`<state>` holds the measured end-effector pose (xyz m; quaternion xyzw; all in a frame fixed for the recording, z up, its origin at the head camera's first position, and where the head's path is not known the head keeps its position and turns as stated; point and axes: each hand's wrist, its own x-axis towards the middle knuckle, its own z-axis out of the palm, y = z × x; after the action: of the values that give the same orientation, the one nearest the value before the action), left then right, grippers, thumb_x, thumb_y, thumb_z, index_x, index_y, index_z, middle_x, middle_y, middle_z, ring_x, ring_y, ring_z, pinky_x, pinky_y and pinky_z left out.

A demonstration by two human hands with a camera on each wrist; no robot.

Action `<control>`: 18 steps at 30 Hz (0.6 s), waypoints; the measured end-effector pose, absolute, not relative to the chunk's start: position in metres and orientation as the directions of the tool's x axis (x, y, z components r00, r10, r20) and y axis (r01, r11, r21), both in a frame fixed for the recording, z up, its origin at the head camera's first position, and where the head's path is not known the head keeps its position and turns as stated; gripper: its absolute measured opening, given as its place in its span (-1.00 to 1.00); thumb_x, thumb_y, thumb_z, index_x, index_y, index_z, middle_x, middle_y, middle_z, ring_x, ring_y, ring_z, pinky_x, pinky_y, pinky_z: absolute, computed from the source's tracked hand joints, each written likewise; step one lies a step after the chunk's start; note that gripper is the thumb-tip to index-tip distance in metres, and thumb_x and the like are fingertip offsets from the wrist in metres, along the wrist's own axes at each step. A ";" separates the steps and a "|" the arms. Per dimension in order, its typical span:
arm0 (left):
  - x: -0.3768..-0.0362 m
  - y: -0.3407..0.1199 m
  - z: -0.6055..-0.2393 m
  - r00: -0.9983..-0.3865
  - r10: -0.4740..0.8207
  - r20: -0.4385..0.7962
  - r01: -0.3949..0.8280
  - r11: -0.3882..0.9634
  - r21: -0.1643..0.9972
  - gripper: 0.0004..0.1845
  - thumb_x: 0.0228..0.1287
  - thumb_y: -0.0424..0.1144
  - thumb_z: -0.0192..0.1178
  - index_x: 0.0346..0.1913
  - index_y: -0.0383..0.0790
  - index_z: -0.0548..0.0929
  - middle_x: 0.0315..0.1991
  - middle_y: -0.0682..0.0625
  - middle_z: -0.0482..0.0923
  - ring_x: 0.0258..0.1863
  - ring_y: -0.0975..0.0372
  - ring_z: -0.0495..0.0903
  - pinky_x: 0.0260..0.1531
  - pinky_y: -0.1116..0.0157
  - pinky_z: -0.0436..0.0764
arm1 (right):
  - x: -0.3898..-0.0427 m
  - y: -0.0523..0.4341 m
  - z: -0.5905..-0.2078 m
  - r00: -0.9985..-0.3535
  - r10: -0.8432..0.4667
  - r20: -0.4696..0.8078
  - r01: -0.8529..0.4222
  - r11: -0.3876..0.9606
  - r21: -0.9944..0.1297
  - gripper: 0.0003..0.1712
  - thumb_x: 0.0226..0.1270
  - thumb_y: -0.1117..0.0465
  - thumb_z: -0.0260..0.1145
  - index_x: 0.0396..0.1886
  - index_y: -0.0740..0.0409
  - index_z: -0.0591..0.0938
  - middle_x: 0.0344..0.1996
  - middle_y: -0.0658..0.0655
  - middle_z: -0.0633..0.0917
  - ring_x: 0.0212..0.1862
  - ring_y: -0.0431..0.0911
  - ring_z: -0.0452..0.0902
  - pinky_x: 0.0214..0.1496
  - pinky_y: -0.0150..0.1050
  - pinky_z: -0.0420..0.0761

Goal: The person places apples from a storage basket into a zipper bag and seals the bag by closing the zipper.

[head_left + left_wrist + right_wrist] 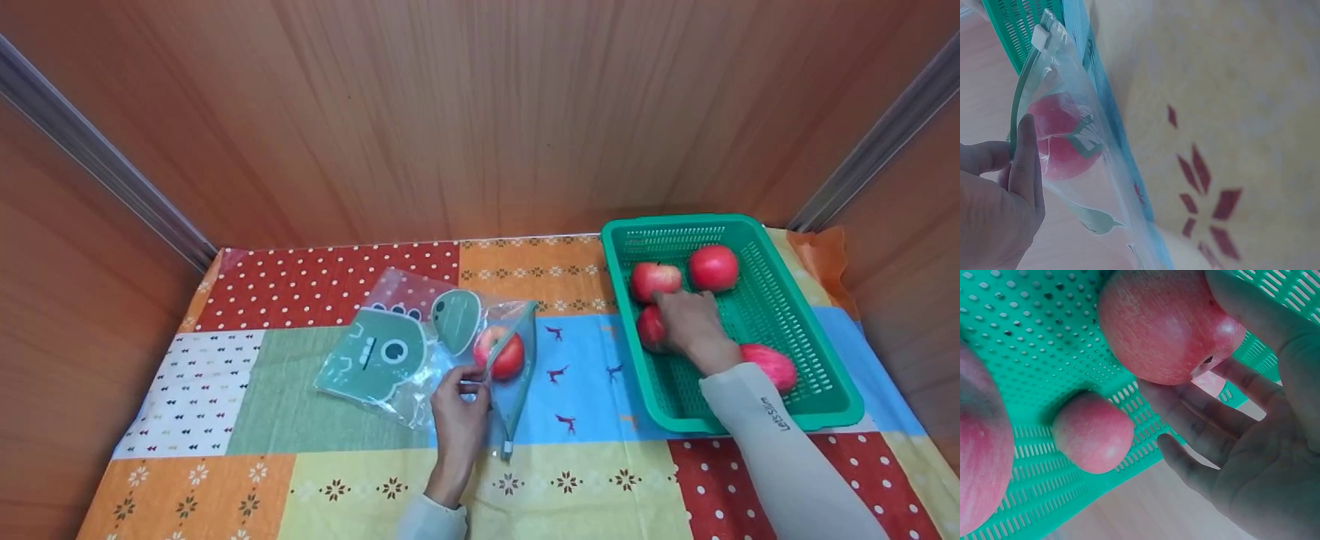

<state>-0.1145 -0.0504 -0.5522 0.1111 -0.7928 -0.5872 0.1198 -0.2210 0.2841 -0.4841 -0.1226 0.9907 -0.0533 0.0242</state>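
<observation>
Hands on zip bag [420, 345], basket apple [651, 328]

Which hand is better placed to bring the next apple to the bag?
Right, probably. The right hand is already in the green basket, fingers on an apple. The left hand is busy pinching the zip bag at its opening.

Left hand [459, 409] lies palm-down, forearm rising from the lower edge of the head view, thumb and forefinger [1026, 157] pinched together at the tips. Right hand [691, 321] reaches forward and to the right on an extended, light-sleeved arm; its fingers [1185, 413] are spread and curl loosely, with the thumb set opposite them.
</observation>
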 end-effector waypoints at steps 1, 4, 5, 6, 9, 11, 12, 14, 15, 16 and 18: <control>-0.114 -0.050 -0.552 -0.946 -0.317 0.060 -0.035 0.286 0.958 -0.76 0.25 -0.59 0.31 -0.09 -0.26 0.76 -0.20 -0.08 0.71 -0.30 0.17 0.69 -0.36 0.37 0.73 | -0.221 0.284 -0.484 -0.969 -0.245 -0.039 -0.239 0.964 -0.112 -0.47 -0.15 0.26 0.66 -0.23 0.32 0.54 -0.43 0.36 0.68 -0.27 0.29 0.68 -0.09 0.33 0.58; -0.114 -0.050 -0.553 -0.947 -0.316 0.058 -0.036 0.283 0.958 -0.76 0.26 -0.58 0.32 -0.09 -0.26 0.76 -0.20 -0.07 0.71 -0.31 0.18 0.68 -0.37 0.37 0.73 | -0.221 0.284 -0.483 -0.969 -0.244 -0.043 -0.238 0.965 -0.109 -0.47 -0.14 0.25 0.65 -0.22 0.32 0.54 -0.42 0.36 0.69 -0.26 0.28 0.68 -0.09 0.33 0.57; -0.114 -0.050 -0.553 -0.947 -0.317 0.058 -0.036 0.284 0.958 -0.77 0.26 -0.58 0.32 -0.09 -0.26 0.76 -0.20 -0.07 0.71 -0.31 0.18 0.68 -0.37 0.37 0.72 | -0.221 0.283 -0.483 -0.968 -0.245 -0.043 -0.240 0.965 -0.106 -0.47 -0.14 0.25 0.65 -0.22 0.32 0.54 -0.42 0.36 0.69 -0.27 0.28 0.68 -0.09 0.33 0.58; -0.114 -0.051 -0.553 -0.947 -0.316 0.057 -0.037 0.283 0.959 -0.77 0.26 -0.58 0.33 -0.09 -0.26 0.76 -0.20 -0.07 0.71 -0.31 0.18 0.68 -0.37 0.37 0.72 | -0.221 0.283 -0.483 -0.968 -0.247 -0.043 -0.242 0.965 -0.103 -0.47 -0.14 0.25 0.65 -0.22 0.32 0.54 -0.42 0.36 0.69 -0.27 0.28 0.68 -0.10 0.33 0.58; -0.114 -0.050 -0.553 -0.945 -0.319 0.066 -0.033 0.296 0.955 -0.77 0.26 -0.57 0.34 -0.10 -0.26 0.76 -0.20 -0.08 0.71 -0.31 0.18 0.69 -0.37 0.37 0.73 | -0.221 0.283 -0.483 -0.967 -0.254 -0.028 -0.251 0.964 -0.086 -0.50 -0.12 0.26 0.62 -0.25 0.32 0.53 -0.43 0.37 0.67 -0.29 0.29 0.68 -0.11 0.33 0.58; -0.114 -0.050 -0.552 -0.944 -0.323 0.072 -0.033 0.309 0.951 -0.78 0.26 -0.55 0.36 -0.10 -0.26 0.76 -0.21 -0.08 0.72 -0.31 0.18 0.69 -0.36 0.36 0.74 | -0.221 0.283 -0.484 -0.966 -0.258 -0.019 -0.256 0.963 -0.080 -0.52 -0.12 0.28 0.60 -0.26 0.31 0.52 -0.44 0.37 0.66 -0.29 0.30 0.68 -0.12 0.32 0.59; -0.114 -0.050 -0.552 -0.943 -0.323 0.073 -0.034 0.314 0.949 -0.79 0.26 -0.55 0.36 -0.10 -0.26 0.76 -0.20 -0.08 0.72 -0.31 0.18 0.70 -0.35 0.35 0.75 | -0.221 0.283 -0.484 -0.966 -0.259 -0.019 -0.257 0.963 -0.078 -0.53 -0.11 0.29 0.59 -0.26 0.31 0.51 -0.43 0.37 0.66 -0.29 0.31 0.68 -0.12 0.33 0.59; -0.114 -0.050 -0.552 -0.942 -0.326 0.076 -0.036 0.326 0.945 -0.80 0.26 -0.53 0.37 -0.10 -0.25 0.77 -0.20 -0.07 0.72 -0.32 0.18 0.70 -0.33 0.33 0.76 | -0.221 0.284 -0.484 -0.966 -0.259 -0.022 -0.257 0.963 -0.079 -0.54 -0.10 0.31 0.58 -0.26 0.31 0.50 -0.43 0.37 0.65 -0.29 0.32 0.68 -0.11 0.33 0.58; -0.114 -0.050 -0.552 -0.942 -0.327 0.072 -0.041 0.325 0.945 -0.80 0.26 -0.53 0.38 -0.10 -0.25 0.77 -0.20 -0.07 0.72 -0.31 0.18 0.70 -0.32 0.32 0.77 | -0.221 0.284 -0.483 -0.965 -0.259 -0.028 -0.256 0.963 -0.083 -0.54 -0.10 0.31 0.58 -0.26 0.31 0.50 -0.43 0.37 0.65 -0.28 0.31 0.68 -0.11 0.33 0.58; -0.114 -0.050 -0.552 -0.943 -0.327 0.070 -0.042 0.322 0.946 -0.80 0.26 -0.53 0.38 -0.10 -0.25 0.76 -0.20 -0.07 0.72 -0.31 0.18 0.70 -0.32 0.31 0.77 | -0.222 0.284 -0.482 -0.966 -0.258 -0.034 -0.254 0.963 -0.088 -0.54 -0.10 0.32 0.59 -0.26 0.30 0.51 -0.43 0.36 0.65 -0.29 0.30 0.68 -0.11 0.33 0.58; -0.114 -0.050 -0.551 -0.943 -0.325 0.065 -0.043 0.314 0.948 -0.80 0.27 -0.53 0.37 -0.10 -0.26 0.76 -0.20 -0.07 0.72 -0.31 0.18 0.69 -0.32 0.31 0.77 | -0.222 0.284 -0.482 -0.966 -0.256 -0.044 -0.251 0.963 -0.094 -0.54 -0.09 0.32 0.59 -0.25 0.31 0.51 -0.44 0.35 0.65 -0.30 0.29 0.67 -0.11 0.32 0.58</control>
<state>-0.1138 -0.0498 -0.5515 0.1147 -0.8012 -0.5743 0.1230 -0.2223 0.2841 -0.4815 -0.1279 0.9904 -0.0440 0.0281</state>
